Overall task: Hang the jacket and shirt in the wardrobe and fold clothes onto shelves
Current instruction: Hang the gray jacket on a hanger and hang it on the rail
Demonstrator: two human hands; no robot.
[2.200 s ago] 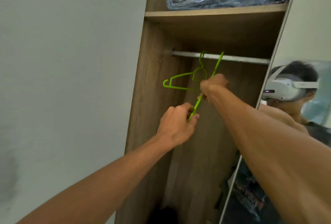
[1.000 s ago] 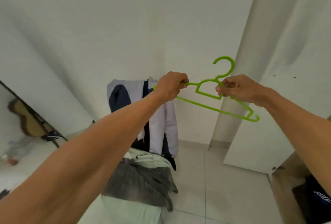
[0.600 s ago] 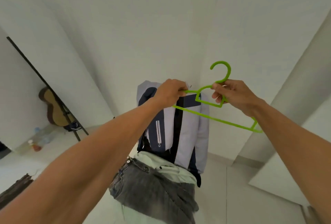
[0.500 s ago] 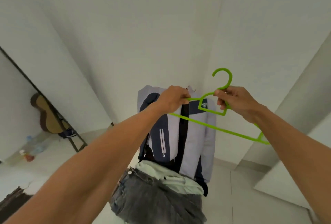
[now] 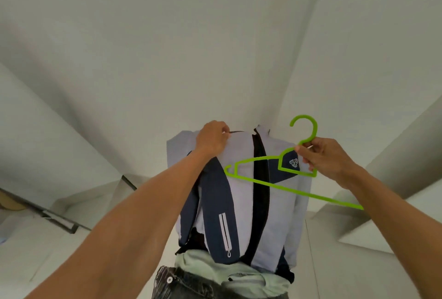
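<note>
The left hand (image 5: 211, 141) has let go of the hanger (image 5: 287, 188) and moved to the jacket (image 5: 241, 203). Its grip now pinches the jacket's top, I think to hold it steady. The right hand (image 5: 327, 160) has its grip closed round the hanger's neck, just in front of the jacket, ready to slide inside. The jacket hangs above a shirt (image 5: 239, 274) and jeans (image 5: 191, 284).

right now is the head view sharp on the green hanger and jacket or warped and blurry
Head view: the lime-green plastic hanger and grey-and-navy zip jacket are sharp; wide-angle distortion splays the white walls outward; lighting is soft and even, with no glare.
</note>
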